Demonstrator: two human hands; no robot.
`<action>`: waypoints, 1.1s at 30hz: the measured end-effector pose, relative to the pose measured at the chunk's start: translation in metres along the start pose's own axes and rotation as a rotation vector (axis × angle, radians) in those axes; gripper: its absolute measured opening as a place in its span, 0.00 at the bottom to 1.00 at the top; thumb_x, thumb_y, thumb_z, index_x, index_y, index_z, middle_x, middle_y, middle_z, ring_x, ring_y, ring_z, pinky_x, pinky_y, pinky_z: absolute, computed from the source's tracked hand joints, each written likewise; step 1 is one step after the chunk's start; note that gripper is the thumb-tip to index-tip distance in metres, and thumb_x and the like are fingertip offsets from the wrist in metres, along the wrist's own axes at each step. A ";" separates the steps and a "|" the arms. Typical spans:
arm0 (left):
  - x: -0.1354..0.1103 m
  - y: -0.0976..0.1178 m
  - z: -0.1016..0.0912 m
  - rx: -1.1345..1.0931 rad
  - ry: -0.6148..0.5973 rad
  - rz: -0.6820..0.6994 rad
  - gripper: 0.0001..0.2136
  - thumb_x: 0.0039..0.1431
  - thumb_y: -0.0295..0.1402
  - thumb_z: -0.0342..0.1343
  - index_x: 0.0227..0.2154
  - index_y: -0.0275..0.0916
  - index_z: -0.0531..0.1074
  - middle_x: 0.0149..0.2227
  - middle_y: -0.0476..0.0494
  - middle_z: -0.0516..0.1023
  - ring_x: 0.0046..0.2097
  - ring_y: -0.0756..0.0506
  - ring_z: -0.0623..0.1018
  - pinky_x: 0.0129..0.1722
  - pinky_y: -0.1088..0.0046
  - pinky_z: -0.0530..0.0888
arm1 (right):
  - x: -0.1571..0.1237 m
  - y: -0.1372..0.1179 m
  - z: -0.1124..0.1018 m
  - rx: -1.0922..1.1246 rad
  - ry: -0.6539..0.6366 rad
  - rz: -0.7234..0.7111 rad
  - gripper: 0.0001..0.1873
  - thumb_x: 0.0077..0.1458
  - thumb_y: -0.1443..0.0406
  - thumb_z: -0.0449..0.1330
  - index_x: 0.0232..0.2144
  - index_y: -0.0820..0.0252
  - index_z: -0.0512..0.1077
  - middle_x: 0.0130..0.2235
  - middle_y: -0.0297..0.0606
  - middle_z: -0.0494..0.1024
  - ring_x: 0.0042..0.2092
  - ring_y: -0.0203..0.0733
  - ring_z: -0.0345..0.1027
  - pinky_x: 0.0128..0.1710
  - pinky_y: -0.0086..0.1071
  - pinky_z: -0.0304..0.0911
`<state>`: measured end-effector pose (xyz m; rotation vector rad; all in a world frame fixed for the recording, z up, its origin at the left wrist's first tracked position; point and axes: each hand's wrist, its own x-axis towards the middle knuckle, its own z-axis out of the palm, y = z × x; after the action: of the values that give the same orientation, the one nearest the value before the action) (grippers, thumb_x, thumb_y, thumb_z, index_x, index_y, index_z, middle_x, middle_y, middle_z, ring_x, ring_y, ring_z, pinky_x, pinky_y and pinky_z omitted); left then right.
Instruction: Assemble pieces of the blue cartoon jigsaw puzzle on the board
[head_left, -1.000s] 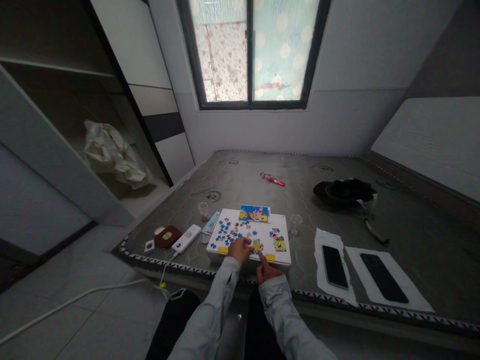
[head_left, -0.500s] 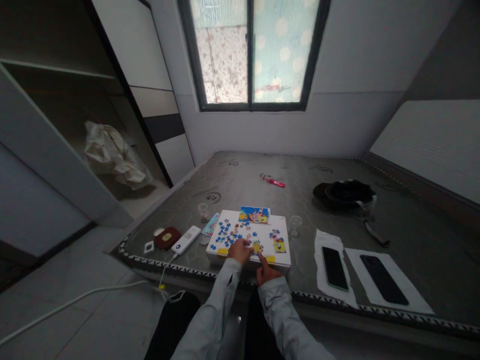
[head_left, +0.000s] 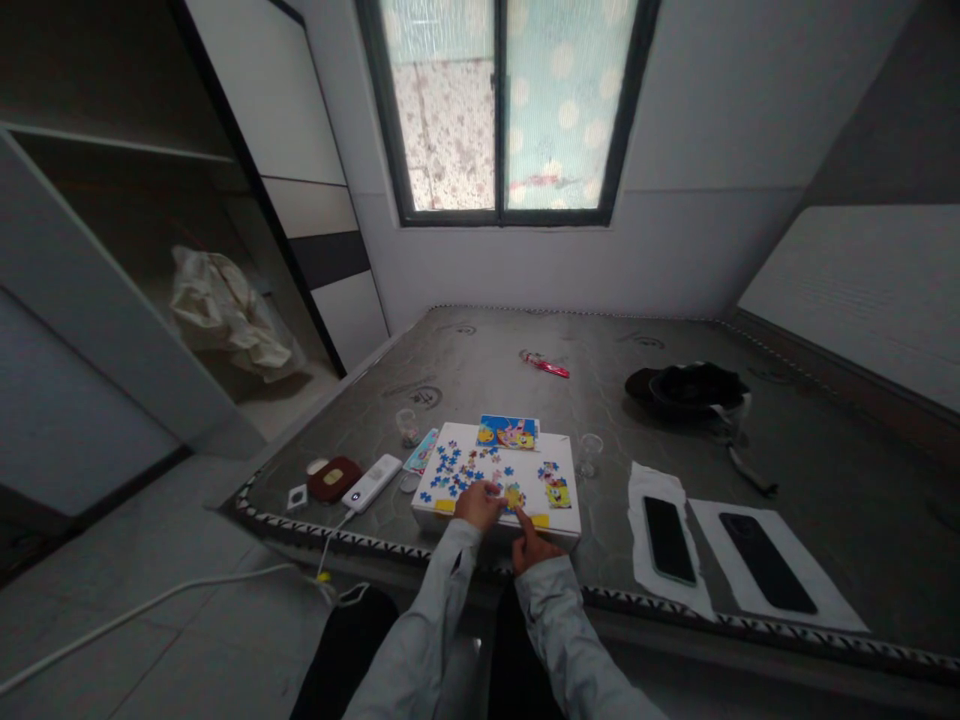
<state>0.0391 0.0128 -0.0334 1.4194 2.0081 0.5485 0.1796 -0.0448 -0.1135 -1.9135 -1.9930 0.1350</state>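
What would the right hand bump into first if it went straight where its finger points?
Probably the yellow cluster of jigsaw pieces on the white box. The right hand has its index finger right by the cluster's near edge; whether they touch is too small to tell.

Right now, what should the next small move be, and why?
Probably a gentle press on the yellow puzzle cluster by the left hand: its fingers and the right hand are at the cluster's edge; the fit is too small to judge.
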 end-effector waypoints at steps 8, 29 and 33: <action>-0.004 0.003 -0.001 0.040 0.015 0.054 0.13 0.54 0.33 0.63 0.43 0.39 0.77 0.39 0.45 0.85 0.43 0.46 0.82 0.41 0.75 0.71 | 0.001 0.002 0.005 -0.023 -0.019 -0.015 0.30 0.58 0.67 0.50 0.62 0.51 0.69 0.27 0.38 0.82 0.25 0.45 0.74 0.26 0.31 0.60; -0.017 0.020 -0.007 0.155 0.069 0.091 0.13 0.52 0.29 0.63 0.42 0.41 0.75 0.36 0.48 0.85 0.43 0.46 0.82 0.41 0.73 0.70 | 0.003 -0.001 -0.002 -0.010 -0.109 0.023 0.31 0.61 0.68 0.52 0.66 0.53 0.63 0.31 0.37 0.84 0.29 0.44 0.76 0.28 0.31 0.63; -0.021 0.021 -0.007 0.153 0.078 0.124 0.09 0.53 0.29 0.61 0.39 0.42 0.76 0.35 0.49 0.84 0.41 0.47 0.81 0.40 0.73 0.70 | 0.002 0.000 -0.003 -0.024 -0.088 0.011 0.32 0.60 0.68 0.52 0.66 0.52 0.63 0.30 0.36 0.83 0.28 0.42 0.75 0.27 0.29 0.61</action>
<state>0.0533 0.0002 -0.0098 1.6459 2.0702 0.5194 0.1805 -0.0438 -0.1107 -1.9653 -2.0500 0.2019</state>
